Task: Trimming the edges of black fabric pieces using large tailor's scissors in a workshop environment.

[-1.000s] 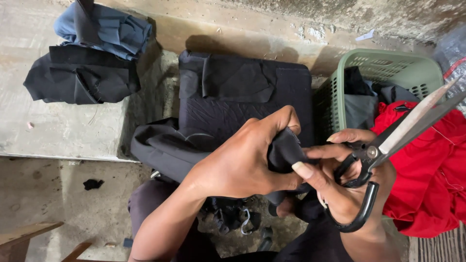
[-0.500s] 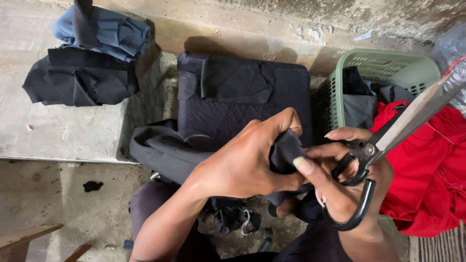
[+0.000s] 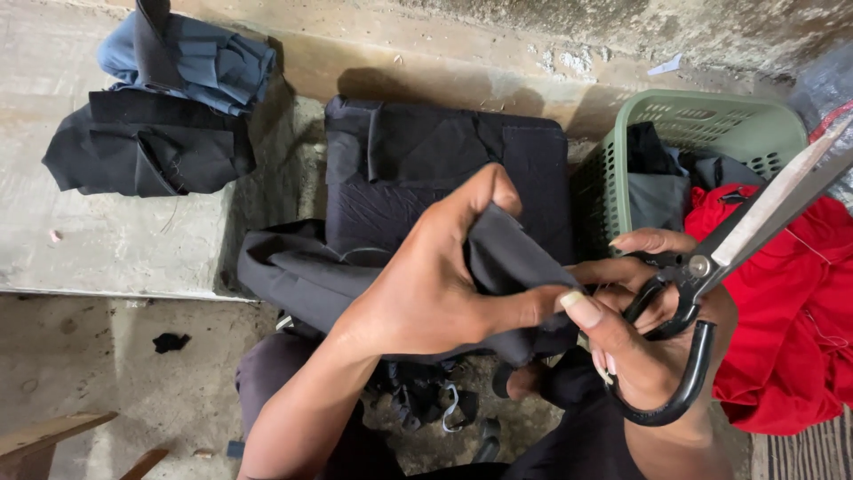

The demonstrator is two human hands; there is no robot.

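Note:
My left hand (image 3: 435,284) pinches a fold of black cloth (image 3: 506,258) between thumb and fingers at the centre of the view. The cloth trails down to the left over my lap. My right hand (image 3: 640,347) holds a pair of large black-handled scissors (image 3: 711,267), fingers through the loops, blades pointing up to the right and away from the cloth. The thumb of my right hand touches the edge of the cloth beside my left fingers.
A stack of folded black pieces (image 3: 426,169) lies on the concrete step ahead. A green plastic basket (image 3: 711,124) with dark clothes stands at right, next to red fabric (image 3: 791,302). Black and blue garments (image 3: 169,107) lie at upper left. A wooden piece (image 3: 44,436) shows at lower left.
The hands and scissors have barely shifted; the blades have tipped slightly further up to the right. My grip on the cloth is unchanged.

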